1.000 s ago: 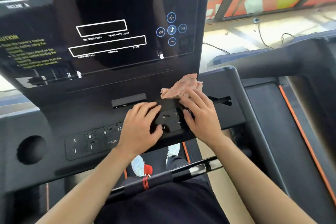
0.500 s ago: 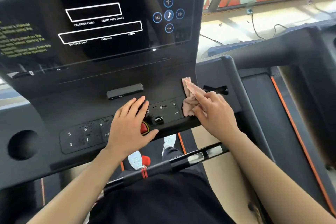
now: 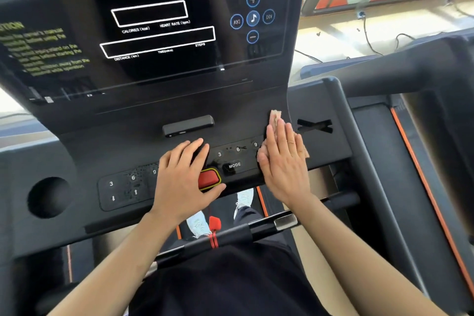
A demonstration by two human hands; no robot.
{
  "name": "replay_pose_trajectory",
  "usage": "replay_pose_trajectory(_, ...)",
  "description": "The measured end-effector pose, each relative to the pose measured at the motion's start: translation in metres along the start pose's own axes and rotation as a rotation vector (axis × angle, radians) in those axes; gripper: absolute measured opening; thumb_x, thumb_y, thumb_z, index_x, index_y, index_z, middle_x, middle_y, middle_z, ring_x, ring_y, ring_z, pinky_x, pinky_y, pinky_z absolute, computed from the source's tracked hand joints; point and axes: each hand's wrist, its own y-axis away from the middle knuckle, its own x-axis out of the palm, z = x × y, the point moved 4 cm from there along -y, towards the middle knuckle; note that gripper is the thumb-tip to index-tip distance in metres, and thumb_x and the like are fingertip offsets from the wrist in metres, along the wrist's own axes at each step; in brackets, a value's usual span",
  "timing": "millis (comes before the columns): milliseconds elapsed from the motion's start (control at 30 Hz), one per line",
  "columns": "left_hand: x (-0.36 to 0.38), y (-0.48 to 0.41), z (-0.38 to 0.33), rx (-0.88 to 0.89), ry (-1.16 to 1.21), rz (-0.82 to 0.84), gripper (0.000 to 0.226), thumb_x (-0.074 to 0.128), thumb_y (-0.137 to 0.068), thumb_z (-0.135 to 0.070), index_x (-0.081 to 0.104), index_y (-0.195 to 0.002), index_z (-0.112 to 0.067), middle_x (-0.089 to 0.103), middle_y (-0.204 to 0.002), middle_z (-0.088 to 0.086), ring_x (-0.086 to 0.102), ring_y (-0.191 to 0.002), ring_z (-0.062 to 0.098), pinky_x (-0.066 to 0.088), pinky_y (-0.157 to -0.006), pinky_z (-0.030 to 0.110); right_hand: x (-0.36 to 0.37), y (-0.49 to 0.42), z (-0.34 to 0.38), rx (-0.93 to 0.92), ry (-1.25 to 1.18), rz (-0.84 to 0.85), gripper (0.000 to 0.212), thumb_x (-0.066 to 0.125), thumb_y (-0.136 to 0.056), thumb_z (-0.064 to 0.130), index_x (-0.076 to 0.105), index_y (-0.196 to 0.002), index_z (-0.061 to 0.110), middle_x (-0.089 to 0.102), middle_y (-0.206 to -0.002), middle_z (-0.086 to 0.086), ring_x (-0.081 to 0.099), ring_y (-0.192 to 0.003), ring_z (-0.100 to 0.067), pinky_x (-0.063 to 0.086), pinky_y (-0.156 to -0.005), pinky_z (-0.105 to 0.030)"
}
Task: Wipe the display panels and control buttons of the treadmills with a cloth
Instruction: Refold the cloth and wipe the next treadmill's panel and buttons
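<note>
The black treadmill console fills the view, with its dark display panel [image 3: 159, 23] above and a strip of control buttons [image 3: 237, 154] below. My right hand [image 3: 283, 161] lies flat, fingers together, pressing a pinkish cloth [image 3: 275, 115] onto the right end of the button strip; only the cloth's top corner and right edge show. My left hand [image 3: 183, 179] rests palm down on the strip's middle, fingers spread, beside the red stop button [image 3: 209, 179]. The left keypad [image 3: 123, 187] looks speckled with droplets.
A round cup hole [image 3: 48, 196] sits at the console's left. A black handlebar [image 3: 256, 231] with a red safety cord [image 3: 214, 228] crosses below my arms. A second treadmill's rail [image 3: 410, 69] and belt with an orange stripe [image 3: 420, 174] lie to the right. Cables [image 3: 369, 41] trail on the floor beyond.
My right hand slid the cloth from the middle buttons to the strip's right end and flattened over it. My left hand shifted slightly, uncovering the red button.
</note>
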Motion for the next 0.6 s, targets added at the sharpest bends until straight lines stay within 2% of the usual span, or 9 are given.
replay_pose_trajectory(133,-0.015,0.021,0.022,-0.014,0.106,-0.113,0.083,0.069,-0.074,-0.060,0.060,-0.142,-0.013,0.058,-0.146,0.003,0.051,-0.139,0.027,0.037,-0.113,0.044,0.005,0.009,0.036,-0.014,-0.012,0.000,0.061,0.028,-0.110,0.039,0.015,-0.163,0.011,0.009,-0.171,-0.012,0.002,-0.159,-0.027,0.006,-0.129,-0.047)
replay_pose_trajectory(233,-0.025,0.054,0.051,-0.121,0.099,-0.216,0.082,0.070,-0.073,-0.056,0.061,-0.140,-0.011,0.061,-0.142,0.004,0.052,-0.137,0.030,0.038,-0.111,0.045,0.008,0.013,0.057,-0.042,-0.022,-0.001,0.061,0.025,-0.111,0.040,0.014,-0.163,0.011,0.010,-0.171,-0.011,0.003,-0.159,-0.025,0.008,-0.129,-0.046)
replay_pose_trajectory(333,-0.027,0.095,0.085,-0.289,0.037,-0.290,0.088,0.067,-0.072,-0.060,0.057,-0.142,-0.007,0.057,-0.146,0.011,0.049,-0.139,0.036,0.036,-0.113,0.049,0.010,0.014,0.075,-0.081,-0.032,-0.004,0.062,0.021,-0.110,0.041,0.016,-0.162,0.008,0.014,-0.171,-0.012,0.009,-0.159,-0.027,0.014,-0.128,-0.048)
replay_pose_trajectory(500,-0.018,0.133,0.118,-0.597,0.042,-0.205,0.121,0.060,-0.064,-0.078,0.035,-0.154,-0.002,0.037,-0.158,0.021,0.036,-0.143,0.043,0.032,-0.115,0.057,0.010,0.017,0.096,-0.126,-0.061,-0.006,0.063,0.019,-0.110,0.041,0.011,-0.163,0.009,0.011,-0.172,-0.007,0.007,-0.159,-0.024,0.017,-0.127,-0.048)
replay_pose_trajectory(600,-0.013,0.139,0.127,-0.595,0.073,-0.214,0.122,0.062,-0.064,-0.081,0.038,-0.152,0.001,0.044,-0.154,0.021,0.041,-0.140,0.041,0.035,-0.114,0.056,0.012,0.017,0.112,-0.152,-0.059,0.000,0.064,0.014,-0.109,0.044,0.014,-0.163,0.009,0.012,-0.171,-0.008,0.009,-0.159,-0.025,0.017,-0.127,-0.048)
